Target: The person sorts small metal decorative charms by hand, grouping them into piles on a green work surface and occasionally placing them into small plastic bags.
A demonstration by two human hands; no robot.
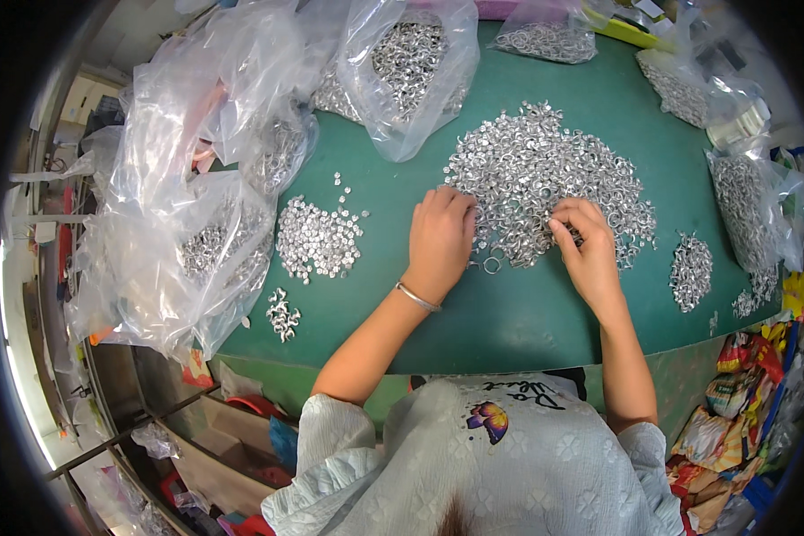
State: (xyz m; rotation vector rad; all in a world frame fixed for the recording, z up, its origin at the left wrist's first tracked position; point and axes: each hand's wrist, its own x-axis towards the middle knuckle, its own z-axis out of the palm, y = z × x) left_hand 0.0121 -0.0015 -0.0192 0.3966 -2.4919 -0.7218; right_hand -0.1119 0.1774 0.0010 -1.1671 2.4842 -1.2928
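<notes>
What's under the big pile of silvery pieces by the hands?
Green tabletop shows around the edges of the large pile of small silvery pieces. Whatever lies beneath its middle is covered by the upper pieces, so I can't tell.

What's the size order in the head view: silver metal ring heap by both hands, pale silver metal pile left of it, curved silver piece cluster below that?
1. Silver metal ring heap
2. Pale silver metal pile
3. Curved silver piece cluster
</notes>
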